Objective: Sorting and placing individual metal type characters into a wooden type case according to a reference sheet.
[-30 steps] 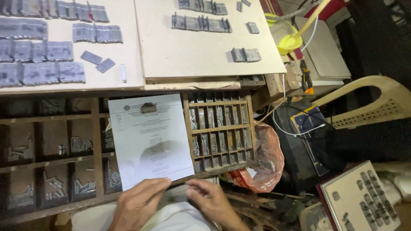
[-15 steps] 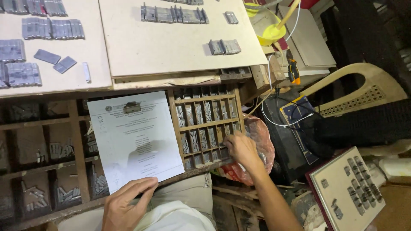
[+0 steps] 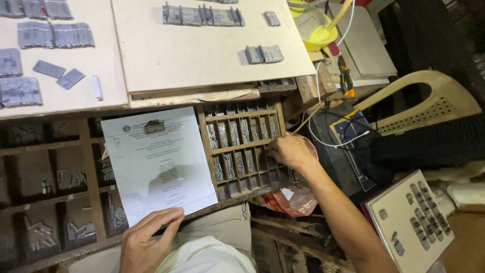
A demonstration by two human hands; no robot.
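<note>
Head view. A printed paper sheet [image 3: 157,164] is pinned at its lower edge by the left hand [image 3: 146,240], fingers laid flat and spread on the corner, nothing gripped. The sheet is clipped at its top by a small dark metal clip [image 3: 154,126] and lies on a wooden compartment tray [image 3: 88,172].

Change noted: the right hand [image 3: 288,150], which lay beside the left at the sheet's lower edge a second ago, is now reached out to the right edge of the tray, fingers curled down into a small compartment. Whether a piece is pinched there cannot be told. It is judged that picking from the tray is under way.

Materials: small grey metal blocks [image 3: 230,134], narrow and upright, are held in the tray's right-hand compartments. Pale flat boards [image 3: 202,55] carry rows of similar grey blocks near their far edges. A crumpled red plastic bag [image 3: 290,199] hangs below the tray's right corner.
</note>
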